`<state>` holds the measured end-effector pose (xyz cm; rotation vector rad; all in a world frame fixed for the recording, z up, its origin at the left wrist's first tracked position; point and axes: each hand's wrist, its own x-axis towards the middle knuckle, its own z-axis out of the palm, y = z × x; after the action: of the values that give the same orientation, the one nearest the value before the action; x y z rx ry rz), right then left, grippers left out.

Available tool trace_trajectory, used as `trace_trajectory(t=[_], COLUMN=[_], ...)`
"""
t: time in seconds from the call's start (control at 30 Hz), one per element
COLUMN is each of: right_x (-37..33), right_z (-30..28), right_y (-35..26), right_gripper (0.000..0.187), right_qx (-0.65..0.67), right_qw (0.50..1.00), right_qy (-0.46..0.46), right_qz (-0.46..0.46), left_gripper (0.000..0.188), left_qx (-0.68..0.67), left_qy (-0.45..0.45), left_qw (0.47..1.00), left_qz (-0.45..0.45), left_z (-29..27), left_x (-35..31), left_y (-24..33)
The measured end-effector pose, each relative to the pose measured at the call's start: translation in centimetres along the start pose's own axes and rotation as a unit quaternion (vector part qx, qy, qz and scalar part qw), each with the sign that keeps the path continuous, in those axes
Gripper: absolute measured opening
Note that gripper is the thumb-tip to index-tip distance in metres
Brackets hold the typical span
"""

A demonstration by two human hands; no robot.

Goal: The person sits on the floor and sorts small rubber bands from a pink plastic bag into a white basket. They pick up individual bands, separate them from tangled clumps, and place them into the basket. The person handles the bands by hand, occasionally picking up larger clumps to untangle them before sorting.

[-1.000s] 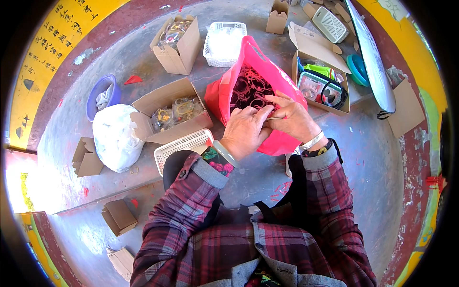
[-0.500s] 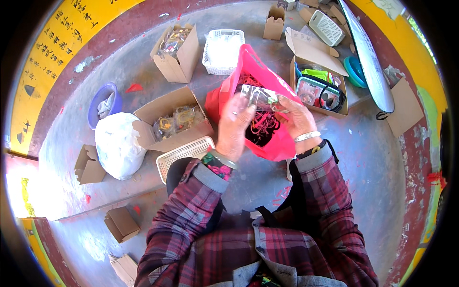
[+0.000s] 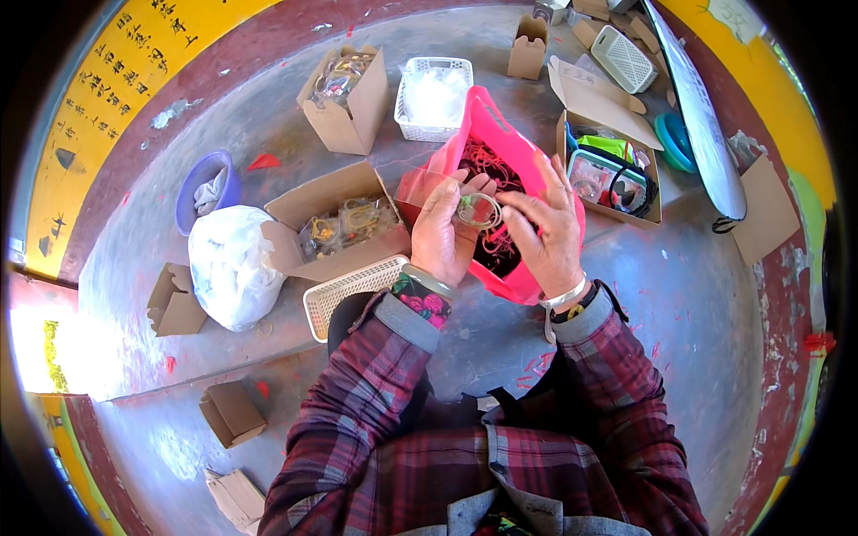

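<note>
A small coil of thin, pale cord [image 3: 480, 211] sits between my hands, above the open pink bag [image 3: 508, 288]. My left hand [image 3: 441, 237] holds the coil, with its thumb up and its fingers curled behind. Clear film shows beside that hand, but its outline is hard to make out. My right hand [image 3: 550, 239] has its fingers apart, the index finger and thumb reaching to the coil's right edge. Inside the bag lies a tangle of pinkish-red cords [image 3: 502, 239], partly hidden by my hands.
Left of the bag are an open carton [image 3: 329, 190] of clear packets, a cream basket [image 3: 322, 314], a stuffed white plastic bag [image 3: 234, 268] and a purple basin [image 3: 222, 165]. Beyond stand a tall carton [image 3: 362, 112] and a white basket [image 3: 435, 132]. An open carton [image 3: 617, 134] stands right.
The clear packet stretched between both hands has turned, and the pale coil now shows. My right hand's fingers have spread and lifted. The whole view has shifted slightly.
</note>
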<state>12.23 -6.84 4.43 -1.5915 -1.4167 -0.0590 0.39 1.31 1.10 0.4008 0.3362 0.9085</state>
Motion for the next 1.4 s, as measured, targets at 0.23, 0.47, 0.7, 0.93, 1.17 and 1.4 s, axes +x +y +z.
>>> trace_trajectory(t=[0.23,0.47,0.7,0.93,1.17,1.4], right_x=[0.14,0.13,0.06,-0.03,-0.11,-0.15], right_z=[-0.42,-0.3,-0.23,0.02,0.04,-0.02], right_y=[-0.68,-0.53,-0.28,-0.86,-1.01,-0.91], right_gripper=[0.023,0.024,0.027,0.039,0.047,0.052], right_qx=[-0.109,-0.138,-0.181,-0.223,-0.223,-0.218], right_qw=[0.983,0.971,0.958,0.948,0.947,0.949], right_qy=[-0.077,-0.094,-0.119,-0.132,-0.153,-0.156], right_qz=[-0.126,-0.17,-0.186,-0.185,-0.174,-0.163], left_gripper=[0.026,0.028,0.027,0.025,0.035,0.031], left_qx=[-0.016,-0.033,-0.012,-0.011,0.008,0.012], left_qy=[-0.041,-0.027,-0.02,-0.026,-0.044,-0.034], left_qw=[0.998,0.996,0.996,0.994,0.992,0.988], left_qz=[-0.04,-0.077,-0.087,-0.103,-0.118,-0.147], left_z=[-0.01,-0.19,0.07,0.05,0.07,0.17], left_x=[0.02,0.16,-0.05,-0.17,-0.37,-0.37], left_y=[-0.03,0.12,0.19,0.41,0.14,-0.08])
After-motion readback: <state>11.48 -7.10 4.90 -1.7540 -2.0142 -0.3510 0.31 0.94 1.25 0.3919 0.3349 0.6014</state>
